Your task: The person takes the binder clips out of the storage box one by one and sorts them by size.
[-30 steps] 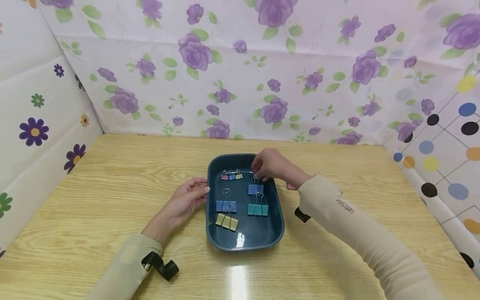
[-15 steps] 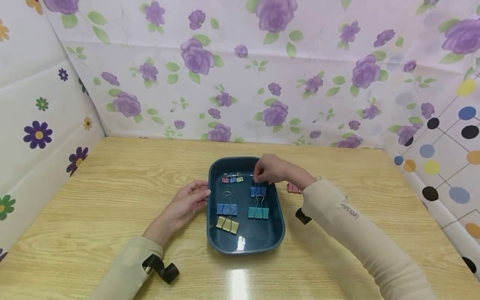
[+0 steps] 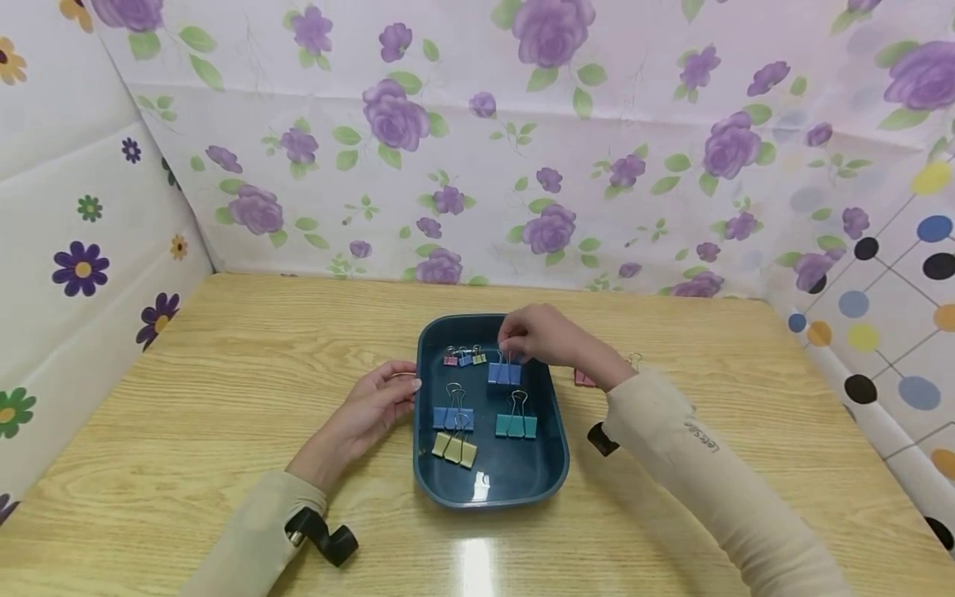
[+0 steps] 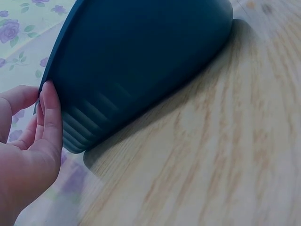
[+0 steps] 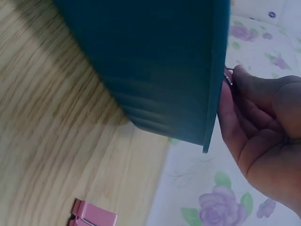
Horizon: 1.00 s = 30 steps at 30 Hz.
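Observation:
A dark blue-green plastic tray sits on the wooden table, holding several binder clips. My left hand pinches the tray's left rim; the left wrist view has the thumb and fingers at the edge. My right hand reaches over the far right rim and pinches the wire handles of a blue binder clip. Near it lies a teal clip. Another blue clip and a yellow clip lie at the left, the yellow one tilted. Three tiny clips line the far left.
Partly hidden behind my right forearm, a pink binder clip lies on the table right of the tray; the right wrist view shows its pink body too. Flowered cloth hangs behind the table.
My right hand has lowered to the blue clip's handles, taken hold, and shifted the clip slightly left and away from the teal one. My left hand stays at the tray's rim.

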### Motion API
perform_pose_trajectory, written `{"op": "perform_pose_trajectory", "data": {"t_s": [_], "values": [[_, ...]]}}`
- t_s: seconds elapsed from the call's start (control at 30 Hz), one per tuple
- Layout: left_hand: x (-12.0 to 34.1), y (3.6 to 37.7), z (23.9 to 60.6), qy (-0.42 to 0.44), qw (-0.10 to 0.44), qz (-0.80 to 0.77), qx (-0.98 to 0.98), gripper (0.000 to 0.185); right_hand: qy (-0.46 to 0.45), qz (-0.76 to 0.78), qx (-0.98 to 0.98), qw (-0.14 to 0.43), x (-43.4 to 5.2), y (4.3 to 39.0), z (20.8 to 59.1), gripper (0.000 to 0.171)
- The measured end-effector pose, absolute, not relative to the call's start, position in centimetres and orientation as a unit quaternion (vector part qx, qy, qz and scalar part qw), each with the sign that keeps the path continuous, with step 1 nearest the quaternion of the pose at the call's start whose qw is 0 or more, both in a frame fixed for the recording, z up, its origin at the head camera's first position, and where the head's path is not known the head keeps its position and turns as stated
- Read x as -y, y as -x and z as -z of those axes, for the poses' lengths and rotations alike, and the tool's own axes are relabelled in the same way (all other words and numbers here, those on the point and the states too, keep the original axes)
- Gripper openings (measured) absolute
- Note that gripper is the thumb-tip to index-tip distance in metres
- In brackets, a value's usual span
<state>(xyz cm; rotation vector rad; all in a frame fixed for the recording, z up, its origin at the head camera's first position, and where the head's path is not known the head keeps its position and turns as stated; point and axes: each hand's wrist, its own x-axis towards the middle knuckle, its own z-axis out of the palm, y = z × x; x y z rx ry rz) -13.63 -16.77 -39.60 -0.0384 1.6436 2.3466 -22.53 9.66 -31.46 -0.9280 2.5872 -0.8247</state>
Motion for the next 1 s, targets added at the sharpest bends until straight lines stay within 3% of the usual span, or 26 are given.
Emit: {"op": "perform_pose_trajectory", "data": {"t_s": [0.27, 0.63, 1.0], "values": [[16.7, 13.6, 39.6, 0.011, 0.137, -0.812, -0.567, 0.02, 0.299, 0.366, -0.87, 0.142, -10.9, 22.5, 31.1, 0.008], [16.7, 13.6, 39.5, 0.01, 0.134, -0.814, -0.566, 0.02, 0.198, 0.52, -0.822, 0.12, -14.3, 22.1, 29.7, 0.02], [16.7, 13.6, 39.5, 0.009, 0.136, -0.812, -0.568, 0.023, 0.167, 0.514, -0.836, 0.101, -18.3, 21.9, 30.3, 0.027]]}}
